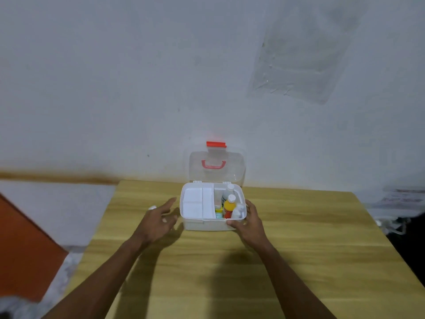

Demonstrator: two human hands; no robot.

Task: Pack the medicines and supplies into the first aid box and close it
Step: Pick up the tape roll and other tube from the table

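Pale wall (138, 77) behind, wooden surface (299, 249) below. I see the first aid box (207, 223) lying between my two grips, long axis crosswise, its clear lid (232, 166) upright beyond them. My right hand (249, 223) is nearer: its grip rests spread against the box's right front corner, holding nothing. My left hand (158, 221) hovers spread just left, apart from it. Bottles (229, 206) stand inside (right compartment), beside a white tray (195, 202). I judge closing comes next.
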